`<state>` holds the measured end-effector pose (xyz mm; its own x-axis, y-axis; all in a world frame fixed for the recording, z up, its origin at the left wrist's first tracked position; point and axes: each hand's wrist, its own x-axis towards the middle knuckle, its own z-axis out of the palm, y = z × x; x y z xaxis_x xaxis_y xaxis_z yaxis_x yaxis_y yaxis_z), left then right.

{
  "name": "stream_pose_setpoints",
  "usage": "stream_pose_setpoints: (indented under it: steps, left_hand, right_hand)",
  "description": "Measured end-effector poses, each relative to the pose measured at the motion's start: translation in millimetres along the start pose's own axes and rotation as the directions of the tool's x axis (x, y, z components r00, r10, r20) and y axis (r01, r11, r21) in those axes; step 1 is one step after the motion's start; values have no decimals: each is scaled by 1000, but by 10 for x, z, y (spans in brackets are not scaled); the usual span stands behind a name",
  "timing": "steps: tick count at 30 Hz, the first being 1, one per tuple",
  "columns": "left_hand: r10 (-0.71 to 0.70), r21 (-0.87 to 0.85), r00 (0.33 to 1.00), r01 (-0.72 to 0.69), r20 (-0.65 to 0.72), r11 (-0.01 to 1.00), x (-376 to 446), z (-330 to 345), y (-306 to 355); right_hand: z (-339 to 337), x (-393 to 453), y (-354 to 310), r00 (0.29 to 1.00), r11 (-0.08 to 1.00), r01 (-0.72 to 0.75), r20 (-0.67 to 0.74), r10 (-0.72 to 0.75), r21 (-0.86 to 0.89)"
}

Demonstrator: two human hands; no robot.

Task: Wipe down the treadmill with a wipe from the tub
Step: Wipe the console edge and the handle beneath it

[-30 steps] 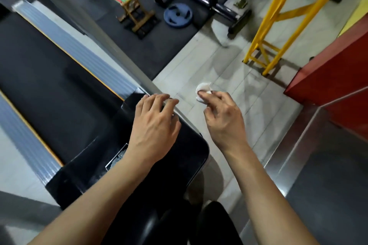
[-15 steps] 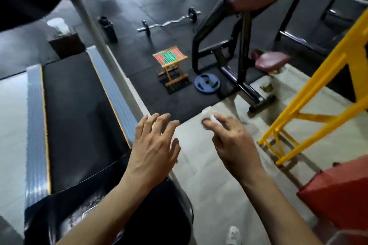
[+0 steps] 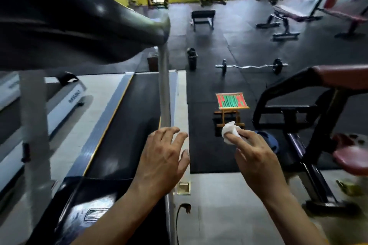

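Head view, the only one on offer: right hand (image 3: 256,157) is pinching a crumpled white wipe (image 3: 229,132) between thumb and fingertips, the wad sticking out just ahead of the knuckles and hanging in the air over dark floor matting, touching nothing. Left hand (image 3: 163,159) is hovering just to the left of that grip, fingers spread and relaxed, holding nothing, and hanging over the right edge of the treadmill (image 3: 123,125). Grey upright post (image 3: 164,89) of the machine is rising just beyond the left fingertips; black console (image 3: 69,22) is looming well above and to the left of both hands; running belt and grey side rails are stretching away left of the grip. Folding stool (image 3: 232,103) with a red and green seat is standing on the mat just past the wipe, a barbell (image 3: 251,65) lying farther off, a padded bench (image 3: 318,95) to the right. No tub is showing anywhere. Judging progress: fetching the wipe looks done, since it is already in hand and bunched up. Whether any surface has been cleaned cannot be told; nothing on the plastic or belt reads as wet or streaked, partly because of blur. Console, post, rails and lower housing all appear to be waiting, so most of the wiping is probably still ahead.
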<state>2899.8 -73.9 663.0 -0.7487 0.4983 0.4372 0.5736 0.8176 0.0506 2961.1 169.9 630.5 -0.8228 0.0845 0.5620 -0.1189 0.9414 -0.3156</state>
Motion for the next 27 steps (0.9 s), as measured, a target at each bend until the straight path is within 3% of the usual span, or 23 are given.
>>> stream_pose_setpoints:
  steps: [11, 17, 27]
  left_hand:
    - [-234, 53, 963, 243, -135, 969, 1763, 156, -331]
    - [-277, 119, 940, 304, -199, 945, 2567, 185, -417]
    - [-467, 274, 808, 570, -360, 775, 3785, 420, -686]
  right_hand:
    - [513, 2281, 689, 976, 959, 214, 11, -220, 186]
    - [772, 3242, 922, 952, 916, 291, 7, -305, 274]
    - [1465, 5105, 1281, 810, 701, 525, -28, -586, 482]
